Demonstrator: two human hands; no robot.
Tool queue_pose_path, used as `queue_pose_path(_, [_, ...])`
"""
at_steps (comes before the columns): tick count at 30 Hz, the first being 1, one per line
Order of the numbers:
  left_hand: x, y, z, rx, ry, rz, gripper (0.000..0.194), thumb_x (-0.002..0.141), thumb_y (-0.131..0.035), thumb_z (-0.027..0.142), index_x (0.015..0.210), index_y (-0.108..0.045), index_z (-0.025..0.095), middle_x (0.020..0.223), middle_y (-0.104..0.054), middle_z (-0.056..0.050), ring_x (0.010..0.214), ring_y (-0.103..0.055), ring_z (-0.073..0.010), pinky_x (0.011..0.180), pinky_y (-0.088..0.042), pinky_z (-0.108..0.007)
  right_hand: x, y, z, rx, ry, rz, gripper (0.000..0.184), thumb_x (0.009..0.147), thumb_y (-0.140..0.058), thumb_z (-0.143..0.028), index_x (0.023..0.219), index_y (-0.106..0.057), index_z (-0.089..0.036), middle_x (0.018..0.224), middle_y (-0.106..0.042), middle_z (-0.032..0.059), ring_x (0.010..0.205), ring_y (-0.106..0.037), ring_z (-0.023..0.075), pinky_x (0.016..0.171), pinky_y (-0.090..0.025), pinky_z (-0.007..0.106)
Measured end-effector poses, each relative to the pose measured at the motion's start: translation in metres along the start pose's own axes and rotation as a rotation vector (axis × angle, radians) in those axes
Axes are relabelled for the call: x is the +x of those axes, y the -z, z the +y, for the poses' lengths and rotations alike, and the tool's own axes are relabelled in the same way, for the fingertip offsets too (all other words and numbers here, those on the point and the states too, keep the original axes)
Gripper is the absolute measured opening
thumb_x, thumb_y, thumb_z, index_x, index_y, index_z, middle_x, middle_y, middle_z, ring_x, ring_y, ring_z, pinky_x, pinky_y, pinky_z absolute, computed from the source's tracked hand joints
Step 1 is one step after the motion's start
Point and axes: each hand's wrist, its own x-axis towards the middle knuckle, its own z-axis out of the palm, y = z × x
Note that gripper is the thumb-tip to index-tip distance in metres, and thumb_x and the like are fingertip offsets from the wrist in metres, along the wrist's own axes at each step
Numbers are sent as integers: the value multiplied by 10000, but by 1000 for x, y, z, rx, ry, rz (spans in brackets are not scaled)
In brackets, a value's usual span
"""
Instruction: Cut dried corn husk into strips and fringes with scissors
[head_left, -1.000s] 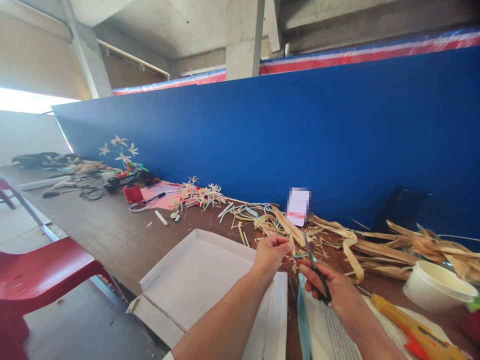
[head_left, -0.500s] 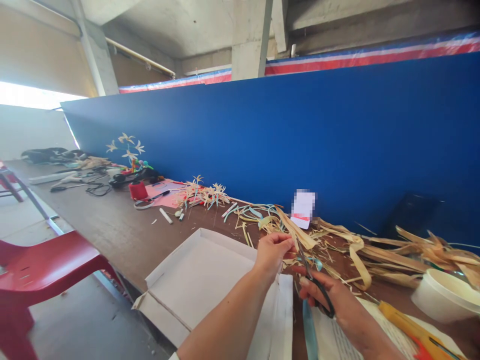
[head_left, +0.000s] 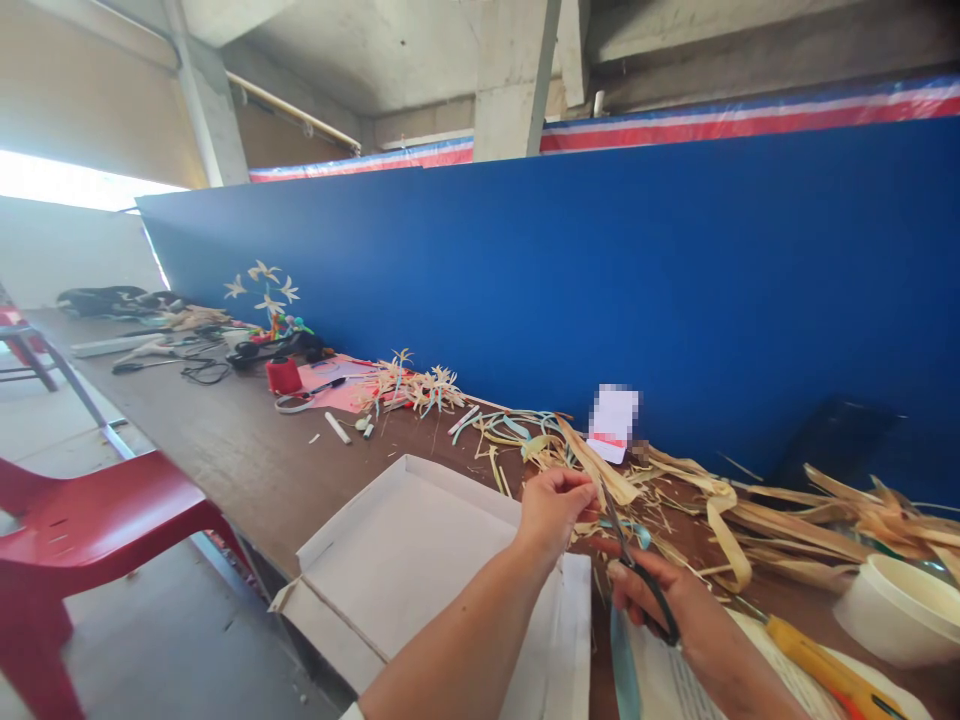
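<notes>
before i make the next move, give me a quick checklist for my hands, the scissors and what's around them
1. Scissors gripped in the right hand: ok.
2. Left hand well away from the blades: not ok, its fingers appear right beside them in this view.
3. Something secure between the left fingers: cannot tell, too small to make out.
4. Blades fully closed: cannot tell at this angle.
5. Surface near the blades free of scraps: not ok, dried strips and cuttings lie about.
6. White tub upright: ok, at the right edge.
</notes>
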Motion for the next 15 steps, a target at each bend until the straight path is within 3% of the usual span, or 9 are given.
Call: queue_pose_path(15, [-1, 2, -1, -32, 18, -69, 284, 577, -733, 328, 693, -633, 89, 594, -594, -31, 533, -550, -85, 559, -473, -215, 1, 1, 1, 53, -26, 36, 523, 703, -601, -548, 1068, -658, -177, 565, -562, -11, 500, -439, 129, 460, -252, 253])
